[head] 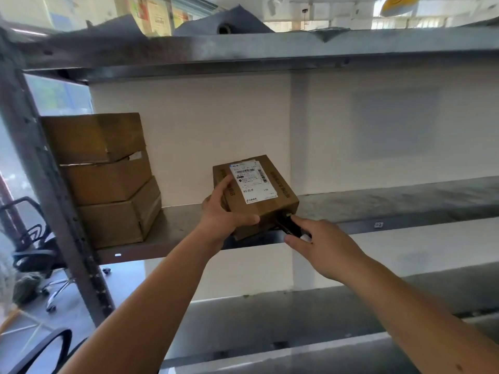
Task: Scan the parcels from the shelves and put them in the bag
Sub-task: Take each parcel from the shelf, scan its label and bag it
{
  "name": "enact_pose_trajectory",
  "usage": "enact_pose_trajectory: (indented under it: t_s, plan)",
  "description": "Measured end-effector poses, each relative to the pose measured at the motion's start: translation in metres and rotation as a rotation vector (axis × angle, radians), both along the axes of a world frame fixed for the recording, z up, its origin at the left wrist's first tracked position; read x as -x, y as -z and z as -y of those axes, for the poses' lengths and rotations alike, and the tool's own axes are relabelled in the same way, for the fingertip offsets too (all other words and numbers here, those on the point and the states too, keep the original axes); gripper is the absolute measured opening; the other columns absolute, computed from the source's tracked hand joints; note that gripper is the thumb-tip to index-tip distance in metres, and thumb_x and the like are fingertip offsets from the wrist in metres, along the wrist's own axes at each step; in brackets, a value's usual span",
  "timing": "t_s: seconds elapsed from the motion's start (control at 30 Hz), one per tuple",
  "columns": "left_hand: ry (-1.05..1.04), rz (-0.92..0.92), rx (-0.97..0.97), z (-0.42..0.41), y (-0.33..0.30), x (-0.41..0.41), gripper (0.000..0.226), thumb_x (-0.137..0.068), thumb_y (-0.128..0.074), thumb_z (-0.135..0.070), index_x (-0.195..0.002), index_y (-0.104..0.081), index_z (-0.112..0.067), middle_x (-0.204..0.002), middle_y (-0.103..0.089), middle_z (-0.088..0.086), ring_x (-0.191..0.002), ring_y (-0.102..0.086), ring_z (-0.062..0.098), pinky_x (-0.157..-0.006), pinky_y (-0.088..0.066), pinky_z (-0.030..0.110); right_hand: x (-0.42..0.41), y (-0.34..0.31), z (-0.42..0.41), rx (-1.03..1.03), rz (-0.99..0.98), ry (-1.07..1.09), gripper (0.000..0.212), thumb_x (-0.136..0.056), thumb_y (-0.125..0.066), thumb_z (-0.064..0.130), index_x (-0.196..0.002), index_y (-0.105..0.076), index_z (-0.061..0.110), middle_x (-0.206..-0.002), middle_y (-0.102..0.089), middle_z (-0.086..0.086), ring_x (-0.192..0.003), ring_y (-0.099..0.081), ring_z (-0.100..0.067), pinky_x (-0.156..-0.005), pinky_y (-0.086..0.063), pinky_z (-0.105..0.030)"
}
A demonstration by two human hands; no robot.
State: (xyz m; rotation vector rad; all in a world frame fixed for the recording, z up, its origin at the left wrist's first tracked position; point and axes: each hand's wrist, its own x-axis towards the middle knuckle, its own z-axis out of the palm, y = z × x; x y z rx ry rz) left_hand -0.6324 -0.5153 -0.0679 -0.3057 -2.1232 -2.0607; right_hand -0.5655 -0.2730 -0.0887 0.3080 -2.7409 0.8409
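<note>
A small brown cardboard parcel (272, 190) with a white shipping label (255, 182) on top is tilted up at the front edge of the middle metal shelf (378, 209). My left hand (225, 211) grips its left side, thumb along the front edge and fingers on top. My right hand (321, 244) holds a black handheld scanner (289, 225), whose tip points at the parcel's near right corner. No bag is in view.
Three brown boxes (108, 179) are stacked at the shelf's left end against the steel upright (54, 184). Grey mailer bags (224, 22) lie on the top shelf. A lower shelf (297, 319) runs below my arms. Black office chairs (35, 252) stand on the floor to the left.
</note>
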Motion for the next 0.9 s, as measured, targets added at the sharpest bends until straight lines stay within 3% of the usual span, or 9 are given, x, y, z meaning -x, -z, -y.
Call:
enact_pose_trajectory:
  t_s: [0.1,0.17,0.23,0.3,0.4,0.53,0.67,0.8,0.9]
  plan:
    - [0.019,-0.033,0.097,-0.001,-0.004,0.000,0.118,-0.058,-0.100,-0.001,-0.147,-0.045,-0.054,-0.152,-0.034,-0.002,-0.133,-0.049,0.027,-0.108,-0.053,0.050,-0.004,-0.003,-0.014,0.048,0.003,0.006,0.052,-0.099,-0.052,0.064,-0.148,-0.047,0.048,-0.120,-0.066,0.014,-0.100,-0.062,-0.005,-0.078,-0.056,-0.030]
    - [-0.002,-0.091,0.220,0.000,-0.007,-0.001,0.117,-0.061,-0.100,-0.005,-0.146,-0.041,-0.059,-0.151,-0.026,-0.008,-0.129,-0.044,0.019,-0.109,-0.049,0.037,-0.008,-0.006,-0.023,0.093,0.003,0.010,0.058,-0.097,-0.052,0.066,-0.151,-0.044,0.048,-0.134,-0.064,0.013,-0.113,-0.061,-0.009,-0.090,-0.056,-0.034]
    - [-0.014,-0.135,0.306,-0.002,-0.011,-0.002,0.119,-0.062,-0.100,-0.007,-0.147,-0.037,-0.060,-0.158,-0.017,-0.009,-0.130,-0.039,0.018,-0.108,-0.048,0.034,-0.010,-0.009,-0.030,0.125,-0.027,0.012,0.058,-0.096,-0.052,0.068,-0.151,-0.045,0.049,-0.136,-0.063,0.013,-0.109,-0.059,-0.006,-0.083,-0.053,-0.026]
    - [-0.020,-0.159,0.373,-0.005,-0.011,-0.003,0.122,-0.062,-0.100,-0.008,-0.150,-0.032,-0.061,-0.164,-0.009,-0.008,-0.139,-0.035,0.022,-0.116,-0.046,0.046,-0.009,-0.013,-0.035,0.120,-0.055,0.024,0.059,-0.096,-0.052,0.068,-0.151,-0.044,0.049,-0.135,-0.063,0.012,-0.103,-0.057,-0.005,-0.074,-0.046,-0.020]
    - [-0.010,-0.187,0.408,-0.008,-0.010,-0.002,0.126,-0.063,-0.100,-0.010,-0.149,-0.028,-0.066,-0.167,-0.008,-0.005,-0.149,-0.031,0.029,-0.118,-0.043,0.056,-0.004,-0.017,-0.038,0.103,-0.041,0.039,0.062,-0.097,-0.053,0.066,-0.154,-0.042,0.045,-0.142,-0.060,0.008,-0.117,-0.059,-0.013,-0.081,-0.046,-0.027]
    - [0.046,-0.259,0.413,-0.006,0.001,0.002,0.134,-0.066,-0.099,-0.010,-0.147,-0.017,-0.076,-0.161,-0.022,-0.013,-0.146,-0.037,0.018,-0.115,-0.048,0.052,0.003,-0.018,-0.039,0.093,-0.036,0.048,0.065,-0.097,-0.053,0.066,-0.156,-0.039,0.042,-0.149,-0.055,0.009,-0.126,-0.056,-0.012,-0.086,-0.044,-0.028]
    - [0.073,-0.278,0.444,-0.004,0.011,0.006,0.135,-0.070,-0.098,-0.012,-0.147,-0.009,-0.077,-0.163,-0.024,-0.018,-0.149,-0.035,0.016,-0.113,-0.050,0.047,0.011,-0.013,-0.043,0.178,-0.071,0.052,0.058,-0.098,-0.054,0.064,-0.153,-0.043,0.046,-0.136,-0.062,0.014,-0.098,-0.055,0.003,-0.073,-0.042,-0.019]
    - [0.066,-0.311,0.494,-0.002,0.016,0.010,0.133,-0.071,-0.097,-0.011,-0.147,-0.008,-0.077,-0.161,-0.024,-0.021,-0.147,-0.035,0.014,-0.113,-0.049,0.044,0.021,-0.007,-0.049,0.217,-0.076,0.071,0.057,-0.099,-0.053,0.061,-0.152,-0.046,0.043,-0.130,-0.060,0.017,-0.105,-0.052,-0.002,-0.075,-0.042,-0.021]
    - [0.049,-0.339,0.523,-0.002,0.021,0.015,0.131,-0.073,-0.096,-0.014,-0.147,-0.008,-0.076,-0.163,-0.022,-0.019,-0.149,-0.033,0.016,-0.114,-0.049,0.047,0.026,-0.001,-0.048,0.233,-0.074,0.044,0.053,-0.099,-0.052,0.062,-0.150,-0.046,0.048,-0.119,-0.054,0.030,-0.099,-0.052,0.008,-0.071,-0.036,-0.009]
